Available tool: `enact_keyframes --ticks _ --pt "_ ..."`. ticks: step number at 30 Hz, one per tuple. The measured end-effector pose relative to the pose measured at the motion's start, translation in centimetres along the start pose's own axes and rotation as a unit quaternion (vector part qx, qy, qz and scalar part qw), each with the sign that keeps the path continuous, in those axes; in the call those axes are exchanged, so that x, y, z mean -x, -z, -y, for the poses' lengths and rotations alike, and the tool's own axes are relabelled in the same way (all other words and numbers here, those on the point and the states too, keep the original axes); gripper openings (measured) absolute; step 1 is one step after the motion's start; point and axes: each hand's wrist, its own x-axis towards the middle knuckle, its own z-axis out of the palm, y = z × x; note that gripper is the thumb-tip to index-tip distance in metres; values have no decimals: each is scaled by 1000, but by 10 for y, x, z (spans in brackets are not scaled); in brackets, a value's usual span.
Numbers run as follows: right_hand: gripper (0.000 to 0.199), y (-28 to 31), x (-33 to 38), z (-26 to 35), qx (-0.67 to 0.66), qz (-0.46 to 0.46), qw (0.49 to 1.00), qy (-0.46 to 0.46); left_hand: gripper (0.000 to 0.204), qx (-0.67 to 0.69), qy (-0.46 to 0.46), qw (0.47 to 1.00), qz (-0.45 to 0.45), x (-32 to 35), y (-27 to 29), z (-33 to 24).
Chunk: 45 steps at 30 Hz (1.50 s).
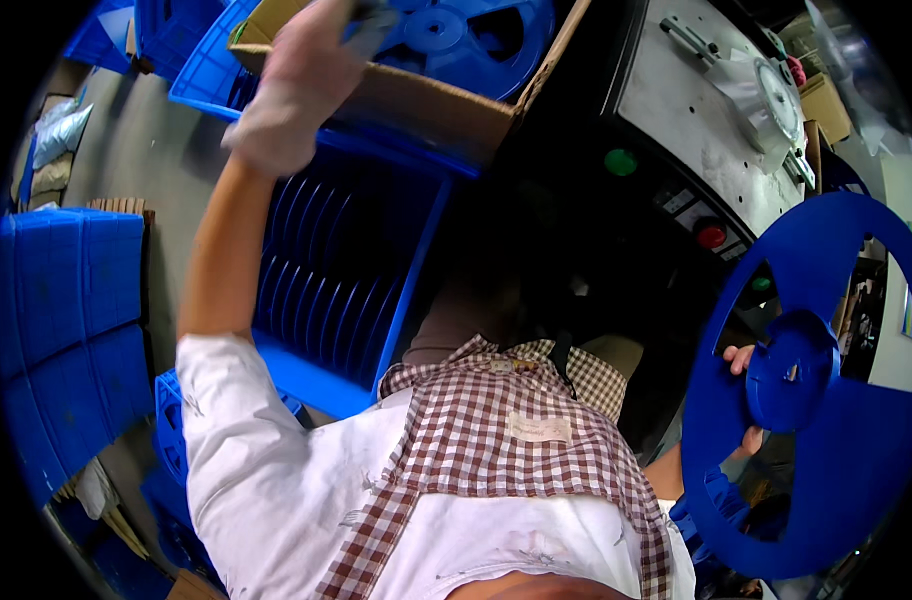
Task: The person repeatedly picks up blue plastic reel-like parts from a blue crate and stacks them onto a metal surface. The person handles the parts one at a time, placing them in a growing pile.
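Item: our right hand (741, 400), bare, fingers curled around the hub of a flat blue plastic reel (806, 390). Our left hand (294, 85), cloth-gloved, reaches into a cardboard box (436, 105); grip indiscernible.

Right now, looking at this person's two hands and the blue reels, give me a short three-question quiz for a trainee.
1. True or false: the left hand wears a light glove.
2. What does the right hand grip? A) a blue reel B) a red button C) a cardboard flap
3. Fill in: the left hand reaches into a ____ box that holds a blue reel.

Key: 1 true; 2 A, held at its hub; 3 cardboard.
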Motion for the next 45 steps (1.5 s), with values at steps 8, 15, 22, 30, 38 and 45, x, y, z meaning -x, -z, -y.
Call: enact_keyframes --ticks 8,15,22,30,38,45 --pt "81 -17 52 57 51 -55 994 85 101 -281 73 921 259 -79 16 39" --pt "75 -23 73 53 12 -134 987 90 84 -263 -54 948 173 -90 18 44" --pt "72 -22 45 29 -91 -96 990 57 58 208 79 970 -97 -47 124 -28" --pt "60 -56 -53 -61 99 -37 994 16 54 819 -97 565 -34 76 0 -136" --pt "66 -100 -63 -69 328 -21 940 93 55 909 -57 414 9 117 -15 -257" --pt "64 -89 -62 -72 307 -27 946 104 56 887 -53 458 10 118 -29 -253"
